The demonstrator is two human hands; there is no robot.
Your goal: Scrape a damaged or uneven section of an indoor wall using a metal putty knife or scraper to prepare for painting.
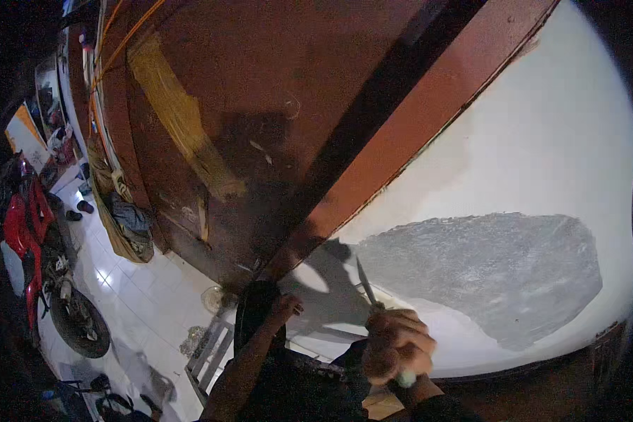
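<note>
Gripping a blade (362, 278), the right hand (399, 344) sits lower centre; left hand (284, 308), grip unclear; grey patch (492, 274) seems worked, white wall (541, 141) not yet.

Cannot see most of the handle of the thin-bladed tool (363, 278), covered by the right hand (399, 344); cannot tell the blade's full shape, narrow to view just above that hand; cannot follow the finger outlines there for blur; cannot say whether touching or apart, the left hand (285, 309) and the dark clothing (288, 394) below; lose the forearms (246, 362) at the lower edge, below each hand; lose part of the grey slatted frame (205, 347) behind the left forearm; cannot identify the small speckled heap (193, 341) left of the left hand; lose the red motorbike (24, 225) into darkness, well left of that hand; lose the orange cords (137, 31) at the top edge, far above.
</note>
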